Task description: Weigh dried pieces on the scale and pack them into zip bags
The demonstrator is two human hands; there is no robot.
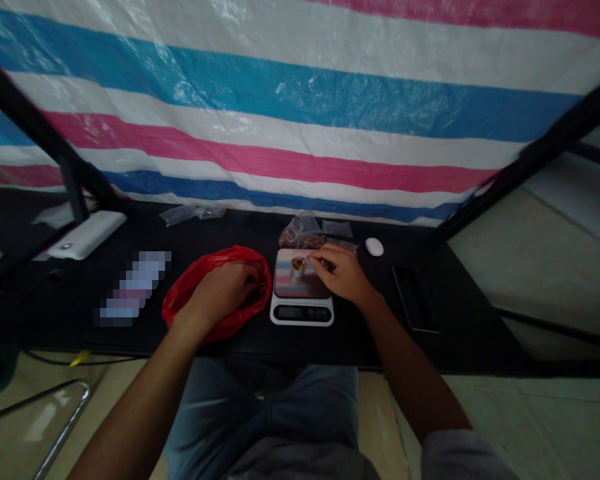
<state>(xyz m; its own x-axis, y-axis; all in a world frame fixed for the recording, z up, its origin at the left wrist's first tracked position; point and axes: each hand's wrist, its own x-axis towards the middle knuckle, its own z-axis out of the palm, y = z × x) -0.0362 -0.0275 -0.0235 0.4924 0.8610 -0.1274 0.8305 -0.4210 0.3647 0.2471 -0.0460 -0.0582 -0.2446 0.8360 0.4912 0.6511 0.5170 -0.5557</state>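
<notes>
My left hand (pixel 229 285) reaches into a red plastic bag (pixel 177 297); its fingers curl down among dark bits there, with the tips hidden. On the steel plate of a white kitchen scale (pixel 302 319) stands a small metal cup (pixel 299 272) with brownish-gold small pieces in it. My right hand (pixel 344 275) hovers over the plate's right side. Its thumb and forefinger are pinched beside the cup's rim; whatever they hold is too small to make out. The digits on the scale's display are unreadable.
Behind the scale lie small zip bags (pixel 291 232) with brown contents. A white mouse-like object (pixel 374 247) and a dark phone (pixel 416 300) lie to the right. At left are a pixelated item (pixel 139 287) and a white device (pixel 87 235). A striped sheet (pixel 300 113) hangs behind.
</notes>
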